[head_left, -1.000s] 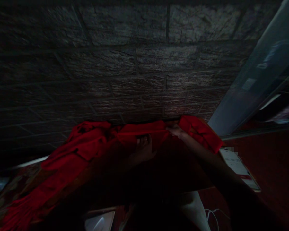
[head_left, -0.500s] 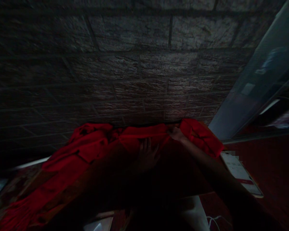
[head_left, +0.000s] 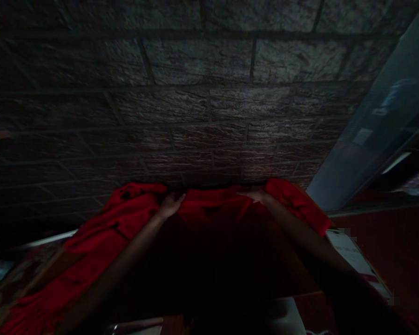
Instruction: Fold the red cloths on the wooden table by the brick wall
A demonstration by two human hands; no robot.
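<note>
A red cloth (head_left: 212, 197) lies across the table against the wall, with a folded band along its far edge. At the left end of that band is my left hand (head_left: 172, 205), its thumb stretched toward the cloth and its other fingers partly lost in shadow. My right hand (head_left: 254, 194) rests at the band's right end, fingers extended flat over the cloth. A heap of red fabric with a fringed end, like a scarf (head_left: 132, 209), lies to the left. Beyond my right hand sits a folded red cloth (head_left: 295, 200). The near part of the middle cloth fades into darkness.
A stone-block wall (head_left: 195, 102) rises directly behind the table. A grey post (head_left: 356, 135) stands at the right. Below it a white printed sheet or box (head_left: 352, 256) lies near the red floor (head_left: 408, 260). A pale chair-like edge (head_left: 289, 311) shows at the bottom.
My left hand has moved from the middle of the cloth to its far left corner. My right hand's fingers have straightened along the folded band. The view has shifted slightly.
</note>
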